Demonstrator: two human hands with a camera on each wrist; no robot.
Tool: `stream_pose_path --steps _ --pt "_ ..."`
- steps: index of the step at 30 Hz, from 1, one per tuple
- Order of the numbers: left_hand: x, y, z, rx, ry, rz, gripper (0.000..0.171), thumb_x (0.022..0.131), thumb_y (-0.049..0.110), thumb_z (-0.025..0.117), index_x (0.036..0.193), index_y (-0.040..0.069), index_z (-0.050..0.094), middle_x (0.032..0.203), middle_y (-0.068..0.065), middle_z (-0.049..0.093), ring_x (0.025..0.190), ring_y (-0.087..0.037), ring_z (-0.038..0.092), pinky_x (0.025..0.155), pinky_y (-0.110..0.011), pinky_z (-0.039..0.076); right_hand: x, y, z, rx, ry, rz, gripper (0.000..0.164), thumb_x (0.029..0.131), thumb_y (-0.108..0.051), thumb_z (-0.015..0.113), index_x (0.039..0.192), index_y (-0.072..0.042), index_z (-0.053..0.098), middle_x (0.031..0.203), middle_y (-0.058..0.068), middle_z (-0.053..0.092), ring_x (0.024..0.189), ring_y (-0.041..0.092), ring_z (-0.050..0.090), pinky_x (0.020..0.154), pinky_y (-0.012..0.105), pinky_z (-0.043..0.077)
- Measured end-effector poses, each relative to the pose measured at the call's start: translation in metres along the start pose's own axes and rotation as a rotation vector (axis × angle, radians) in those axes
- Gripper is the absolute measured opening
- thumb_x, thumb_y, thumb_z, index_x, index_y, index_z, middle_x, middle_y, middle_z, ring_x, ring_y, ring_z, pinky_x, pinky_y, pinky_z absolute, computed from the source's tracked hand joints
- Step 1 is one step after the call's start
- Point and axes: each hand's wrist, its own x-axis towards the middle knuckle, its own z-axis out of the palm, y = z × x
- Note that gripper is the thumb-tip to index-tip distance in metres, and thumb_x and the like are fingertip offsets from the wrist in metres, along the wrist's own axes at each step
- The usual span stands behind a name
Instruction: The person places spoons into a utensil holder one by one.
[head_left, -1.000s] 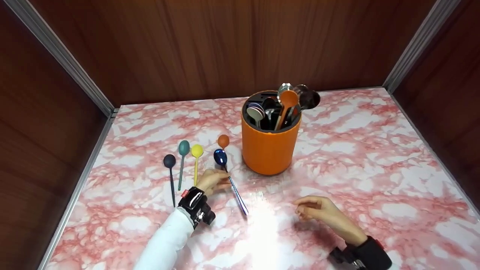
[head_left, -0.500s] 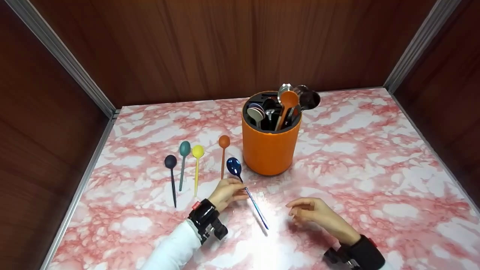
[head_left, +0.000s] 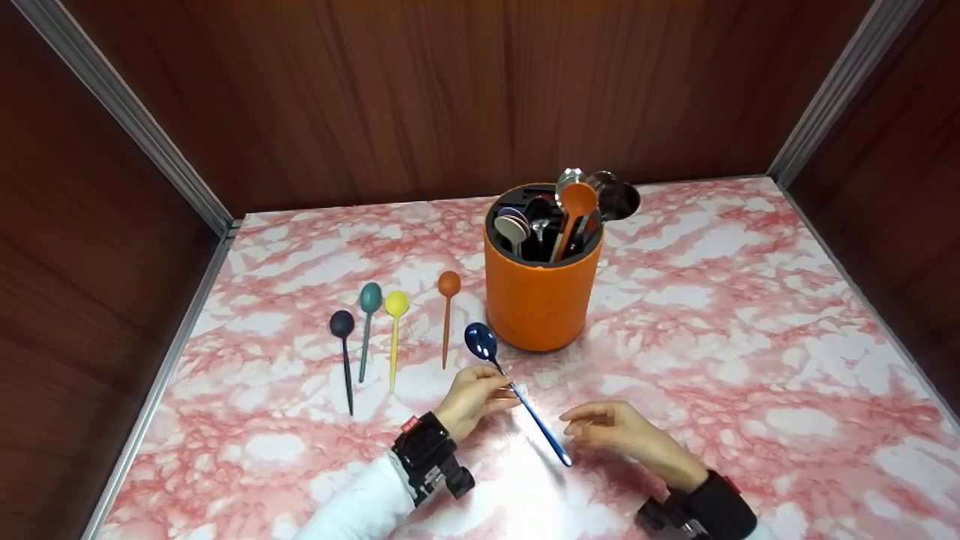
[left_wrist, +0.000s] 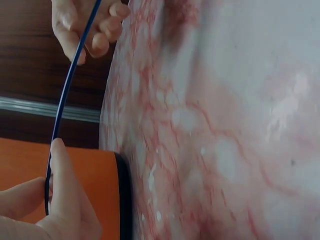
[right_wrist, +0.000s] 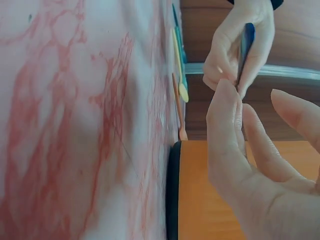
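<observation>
Head view: the left grip (head_left: pixel 471 399) pinches the blue spoon (head_left: pixel 532 412) by its handle, bowl beyond the grip. The right grip (head_left: pixel 628 435) is relaxed, fingers loosely bent, near the handle's end. Beyond the left grip stands an orange holder (head_left: pixel 536 307); to that grip's left lie the orange spoon (head_left: pixel 449 284), yellow spoon (head_left: pixel 397 304), green spoon (head_left: pixel 370 298) and dark spoon (head_left: pixel 342 324).

Walled booth (head_left: pixel 75 262), wood-grain panels (head_left: pixel 420 97), metal strips (head_left: pixel 130 112), marbled tabletop (head_left: pixel 720 315)

- Blue spoon (head_left: pixel 533 414): glossy, with an oval bowl and a long, slim handle.
- Held slanting above the tabletop (head_left: pixel 750 337), its handle pinched by the left hand (head_left: pixel 469 401), nearer the bowl; handle's end near the right hand (head_left: pixel 630 435).
</observation>
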Motion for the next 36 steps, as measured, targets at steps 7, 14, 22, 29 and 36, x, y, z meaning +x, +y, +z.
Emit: stream_pose_path --steps 7,14,22,29,36 --pt "-0.006 -0.005 0.01 -0.023 0.002 0.01 0.012 0.087 -0.007 0.049 0.082 0.003 0.045 0.075 -0.005 0.051 0.062 -0.012 0.059 0.077 -0.033 0.059 0.003 0.001 0.004 -0.007 -0.018 -0.005 0.043 0.087 -0.009 0.059 0.121 0.016 0.049 0.087 -0.006 0.066 0.076 0.003 0.062 0.07 0.018 0.055" --pt "-0.011 -0.003 0.015 -0.027 -0.002 0.036 0.009 0.088 -0.007 0.048 0.086 0.001 0.045 0.076 -0.005 0.05 0.062 -0.011 0.059 0.077 -0.033 0.059 0.003 -0.001 0.004 -0.048 -0.013 -0.038 0.038 0.086 -0.008 0.06 0.113 0.018 0.054 0.083 -0.012 0.065 0.077 -0.001 0.06 0.069 0.012 0.051" --pt "-0.017 0.003 0.019 -0.028 -0.003 0.035 0.008 0.088 -0.005 0.051 0.088 0.0 0.046 0.077 -0.004 0.051 0.063 -0.011 0.059 0.078 -0.035 0.059 0.0 -0.007 0.002 -0.039 -0.002 0.045 0.037 0.083 -0.009 0.062 0.113 0.013 0.058 0.085 -0.007 0.067 0.078 0.001 0.061 0.067 0.014 0.052" --pt "-0.024 0.016 0.026 -0.021 -0.023 0.062 0.009 0.087 -0.005 0.052 0.092 -0.002 0.045 0.078 -0.005 0.052 0.064 -0.011 0.06 0.079 -0.036 0.059 -0.005 -0.023 -0.004 -0.028 -0.037 0.062 0.038 0.085 -0.01 0.061 0.115 0.012 0.056 0.088 -0.006 0.066 0.081 0.004 0.061 0.07 0.015 0.051" --pt "-0.03 0.034 0.033 -0.012 -0.024 0.081 0.01 0.088 -0.003 0.053 0.094 -0.003 0.045 0.076 -0.004 0.054 0.064 -0.01 0.06 0.081 -0.036 0.058 -0.005 -0.043 -0.008 -0.088 -0.022 0.052 0.039 0.082 -0.007 0.062 0.115 0.013 0.056 0.09 -0.004 0.067 0.082 0.004 0.061 0.074 0.016 0.053"
